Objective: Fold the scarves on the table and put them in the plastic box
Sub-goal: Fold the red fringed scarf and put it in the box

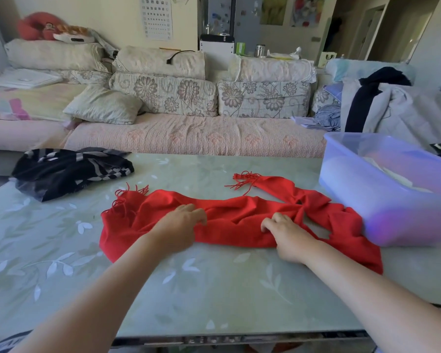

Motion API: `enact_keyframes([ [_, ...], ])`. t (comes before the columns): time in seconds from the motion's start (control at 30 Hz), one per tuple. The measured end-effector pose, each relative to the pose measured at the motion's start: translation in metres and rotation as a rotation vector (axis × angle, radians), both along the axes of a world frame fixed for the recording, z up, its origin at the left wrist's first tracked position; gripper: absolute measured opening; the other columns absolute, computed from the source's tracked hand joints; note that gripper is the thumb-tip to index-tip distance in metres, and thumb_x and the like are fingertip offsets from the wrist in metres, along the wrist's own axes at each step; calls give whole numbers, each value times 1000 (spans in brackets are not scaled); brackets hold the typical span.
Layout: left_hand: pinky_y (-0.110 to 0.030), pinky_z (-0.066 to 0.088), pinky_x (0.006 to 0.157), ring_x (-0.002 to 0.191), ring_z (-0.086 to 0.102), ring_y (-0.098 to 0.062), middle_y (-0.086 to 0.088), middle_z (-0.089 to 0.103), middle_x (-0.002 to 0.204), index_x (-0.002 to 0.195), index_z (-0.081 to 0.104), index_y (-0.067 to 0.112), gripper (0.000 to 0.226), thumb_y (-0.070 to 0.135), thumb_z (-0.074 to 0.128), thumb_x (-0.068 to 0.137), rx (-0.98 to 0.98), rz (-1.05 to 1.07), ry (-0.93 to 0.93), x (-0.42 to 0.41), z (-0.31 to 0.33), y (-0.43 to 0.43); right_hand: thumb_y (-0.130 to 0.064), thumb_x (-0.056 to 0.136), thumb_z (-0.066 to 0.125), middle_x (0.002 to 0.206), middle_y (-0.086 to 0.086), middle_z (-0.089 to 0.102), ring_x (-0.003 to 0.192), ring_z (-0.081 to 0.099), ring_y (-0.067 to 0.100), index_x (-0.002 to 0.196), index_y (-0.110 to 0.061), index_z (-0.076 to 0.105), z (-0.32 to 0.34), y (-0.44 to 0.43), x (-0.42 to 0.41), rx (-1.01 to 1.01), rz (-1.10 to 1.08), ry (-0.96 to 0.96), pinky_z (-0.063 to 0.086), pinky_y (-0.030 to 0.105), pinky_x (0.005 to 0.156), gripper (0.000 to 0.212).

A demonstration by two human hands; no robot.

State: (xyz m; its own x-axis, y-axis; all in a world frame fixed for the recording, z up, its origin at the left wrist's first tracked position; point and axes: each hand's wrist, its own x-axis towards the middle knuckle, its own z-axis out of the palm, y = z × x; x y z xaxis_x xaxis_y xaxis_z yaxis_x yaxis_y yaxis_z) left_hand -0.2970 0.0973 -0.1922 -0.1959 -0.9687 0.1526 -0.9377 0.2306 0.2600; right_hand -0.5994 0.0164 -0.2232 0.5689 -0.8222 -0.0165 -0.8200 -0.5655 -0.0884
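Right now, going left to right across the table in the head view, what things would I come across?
Dark striped scarf → left hand → right hand → plastic box. The red scarf lies under both hands and spans the middle, so it has no single place.
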Motion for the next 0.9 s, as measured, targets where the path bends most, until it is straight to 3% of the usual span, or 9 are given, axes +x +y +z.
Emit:
enact_keyframes([
  [0.1,-36,45,89,104,50,-15,10,51,113,109,60,36,37,30,59,72,37,-127,-77,-22,-8,-1,-6,86,54,108,-2,56,110,54,24,107,-30,65,-4,-11,1,-178,-17,-15,38,33,91,34],
  [0.2,-35,44,89,113,49,-16,9,48,124,118,57,36,42,33,66,77,84,-70,-156,-26,-21,-8,-15,87,56,108,-4,68,110,61,25,101,-30,67,2,-21,0,-140,-93,-165,39,34,95,23],
  [0.3,-34,48,79,98,61,-23,3,62,104,105,66,22,26,18,66,79,74,-57,12,-25,-18,-20,-10,92,46,115,10,71,112,63,30,111,-18,65,18,-30,2,-76,-221,-358,44,35,92,28],
  [0.4,-35,48,70,81,62,-22,4,66,83,89,66,19,6,19,60,88,1,10,85,-32,-9,-28,-11,94,40,115,16,69,111,62,35,112,-19,63,35,-43,-2,-117,-378,-443,44,38,89,30],
  [0.53,-31,44,63,60,52,-17,2,57,64,75,60,15,25,24,51,96,361,53,384,-45,8,-35,-16,85,52,108,12,67,104,61,36,116,-20,56,43,-44,-10,-328,-361,-310,44,42,88,32],
  [0.6,-29,46,65,64,59,-16,5,66,68,76,58,20,25,28,49,97,394,12,276,-50,7,-35,-16,79,59,102,7,61,97,60,34,105,-19,54,37,-40,-12,-392,-272,-278,46,42,81,27],
  [0.67,-29,42,66,73,57,-13,9,66,79,82,58,25,18,32,50,97,166,19,81,-56,0,-35,-21,84,63,88,4,62,86,62,30,84,-22,49,35,-33,-10,-331,-240,-287,44,37,70,14],
  [0.77,-27,39,67,74,51,-7,13,58,87,91,57,29,11,39,58,91,-61,-141,154,-76,-7,-29,-38,88,69,69,-1,64,70,59,16,62,-17,52,29,-25,-5,-105,-204,-391,41,32,66,37],
  [0.9,-29,46,75,93,51,-9,11,48,104,107,51,36,48,69,54,72,-23,-250,56,-102,-26,-28,-34,81,74,88,-9,68,87,63,7,81,-22,69,23,-14,-12,113,-78,-525,49,34,87,13],
])
